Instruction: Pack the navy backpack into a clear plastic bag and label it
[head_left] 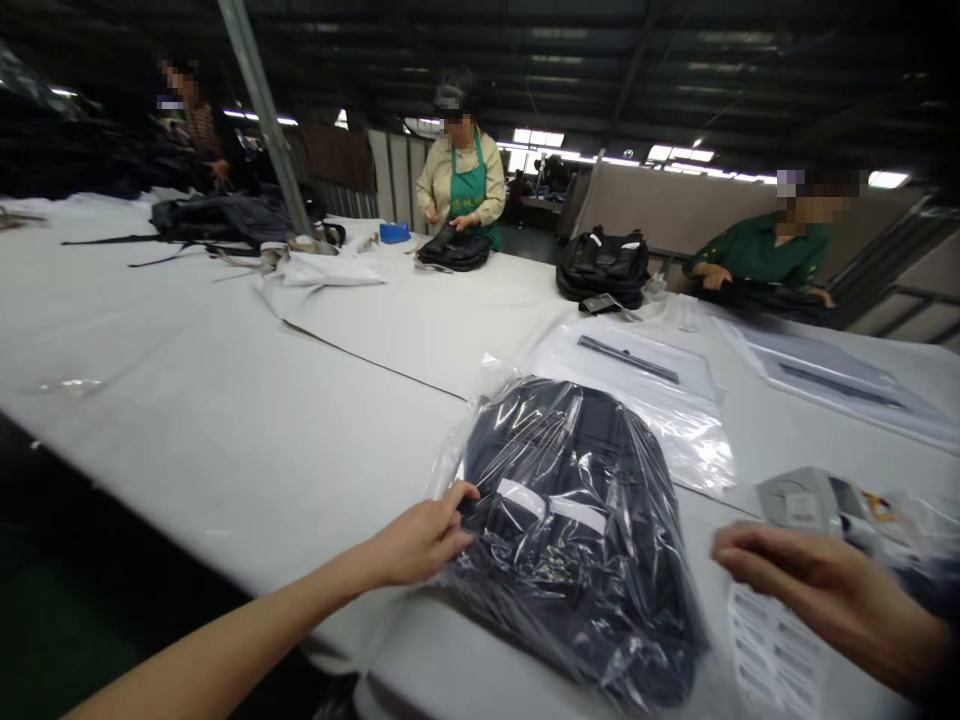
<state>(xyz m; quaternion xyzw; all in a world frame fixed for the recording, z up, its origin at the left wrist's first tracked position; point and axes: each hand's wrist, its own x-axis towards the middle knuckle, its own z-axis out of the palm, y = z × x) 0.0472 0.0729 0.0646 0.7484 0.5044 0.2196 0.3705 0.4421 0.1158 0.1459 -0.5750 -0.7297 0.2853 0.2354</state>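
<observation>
The left hand (420, 540) rests on the near left edge of a dark navy fabric backpack sealed in a crinkled clear plastic bag (577, 530), its grip pinched together on the plastic there, thumb on top. The bagged backpack lies flat on the long white-covered bench (225, 400), close to its near edge, in front of the person.

The right hand (825, 590) hovers to the right of the backpack, not touching it, fingers loosely curled and the grip apart, holding nothing that can be seen. Beneath it lies a white sheet of small printed labels (772, 650), and just beyond it a small grey cardboard box (802, 497).

Behind the backpack lies a flat empty clear plastic bag with a dark zip strip (630, 365). Farther across the bench stands a black bag (604, 265). A person in a green apron (465, 185) handles another black bag (454, 250), and a person in a green top (765, 250) leans over the bench at the right.
</observation>
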